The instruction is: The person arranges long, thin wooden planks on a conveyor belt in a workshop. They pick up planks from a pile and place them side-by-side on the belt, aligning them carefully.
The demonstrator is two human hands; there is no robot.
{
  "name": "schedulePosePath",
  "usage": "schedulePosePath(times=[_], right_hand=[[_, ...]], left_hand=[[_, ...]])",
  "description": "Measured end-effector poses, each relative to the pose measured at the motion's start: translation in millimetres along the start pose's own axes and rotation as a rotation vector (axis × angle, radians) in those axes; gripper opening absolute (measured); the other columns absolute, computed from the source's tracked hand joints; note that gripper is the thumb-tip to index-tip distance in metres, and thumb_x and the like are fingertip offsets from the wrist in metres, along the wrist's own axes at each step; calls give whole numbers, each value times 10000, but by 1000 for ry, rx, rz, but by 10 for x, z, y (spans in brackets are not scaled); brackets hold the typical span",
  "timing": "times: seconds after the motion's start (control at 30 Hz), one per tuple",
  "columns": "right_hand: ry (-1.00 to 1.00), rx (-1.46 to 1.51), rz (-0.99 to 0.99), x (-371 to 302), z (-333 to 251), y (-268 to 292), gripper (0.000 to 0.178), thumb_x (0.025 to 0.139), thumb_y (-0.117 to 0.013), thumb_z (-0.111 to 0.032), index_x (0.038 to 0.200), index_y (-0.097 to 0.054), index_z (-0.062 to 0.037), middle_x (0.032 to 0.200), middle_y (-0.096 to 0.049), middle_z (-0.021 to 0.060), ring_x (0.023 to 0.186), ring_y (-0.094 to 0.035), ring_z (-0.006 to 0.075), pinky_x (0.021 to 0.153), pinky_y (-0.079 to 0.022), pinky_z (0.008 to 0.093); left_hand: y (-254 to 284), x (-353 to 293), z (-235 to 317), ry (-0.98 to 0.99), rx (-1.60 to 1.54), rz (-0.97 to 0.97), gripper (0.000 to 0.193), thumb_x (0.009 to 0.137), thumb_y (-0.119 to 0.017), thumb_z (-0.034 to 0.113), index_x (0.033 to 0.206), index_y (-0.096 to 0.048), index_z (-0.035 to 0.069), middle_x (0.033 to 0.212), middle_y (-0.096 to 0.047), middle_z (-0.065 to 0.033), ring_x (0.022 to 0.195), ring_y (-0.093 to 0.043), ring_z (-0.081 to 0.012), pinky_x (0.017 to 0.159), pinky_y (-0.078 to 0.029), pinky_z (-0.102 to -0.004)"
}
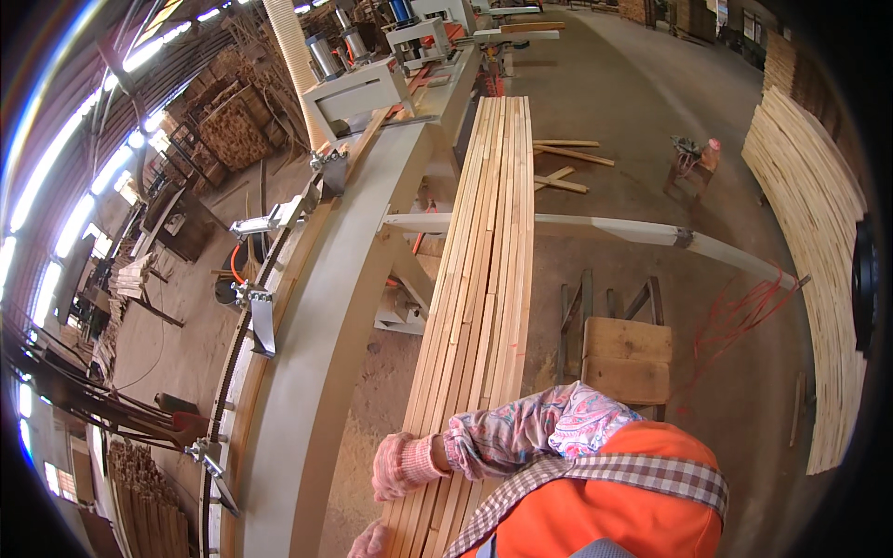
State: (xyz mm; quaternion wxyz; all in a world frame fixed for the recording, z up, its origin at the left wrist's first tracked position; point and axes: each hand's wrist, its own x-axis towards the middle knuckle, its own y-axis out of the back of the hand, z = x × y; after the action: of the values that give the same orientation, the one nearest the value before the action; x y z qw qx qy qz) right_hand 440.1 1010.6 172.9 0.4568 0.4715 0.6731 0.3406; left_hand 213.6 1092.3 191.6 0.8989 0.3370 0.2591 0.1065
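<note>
A long stack of pale wooden strips [493,232] runs away from me, lying side by side across a support bar. In a pinkish knitted glove, my right hand [406,467] reaches across the near end of the stack. Its fingers curl down over the left edge strips, and the fingertips are partly hidden. At the bottom edge, only a bit of my gloved left hand [370,541] shows, beside the left edge of the same stack. Its fingers are mostly cut off by the picture.
Left of the stack runs a long grey machine bed [321,372] with metal clamps along its rail. A white support bar [605,229] crosses under the strips. A wooden-topped stool [628,358] stands right. Loose strips [563,181] lie on the floor; a tall wood stack [809,279] stands far right.
</note>
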Motion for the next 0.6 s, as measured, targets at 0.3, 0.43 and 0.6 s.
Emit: schedulePosePath(times=[0.3,0.43,0.6], right_hand=[[0,-4,33,-51,-20,12,418,981,-432,-396,905,-758,-146,857,-736,58,823,-707,296,621,-566,493],[74,22,1,-43,-8,43,424,981,-425,-398,913,-760,-146,875,-738,67,845,-706,297,629,-568,484],[123,27,6,-43,-14,30,436,980,-428,-407,921,-763,-134,885,-739,77,876,-701,305,664,-570,481]], left_hand=[[7,-26,4,3,16,11,228,930,-616,231,1118,-654,107,1006,-674,-117,916,-651,-299,828,-518,-385],[29,-37,17,0,26,12,232,930,-615,234,1119,-654,105,1007,-674,-121,918,-651,-301,833,-516,-387],[34,-76,22,-1,34,15,237,930,-614,237,1121,-654,102,1009,-672,-126,921,-650,-302,839,-513,-390]])
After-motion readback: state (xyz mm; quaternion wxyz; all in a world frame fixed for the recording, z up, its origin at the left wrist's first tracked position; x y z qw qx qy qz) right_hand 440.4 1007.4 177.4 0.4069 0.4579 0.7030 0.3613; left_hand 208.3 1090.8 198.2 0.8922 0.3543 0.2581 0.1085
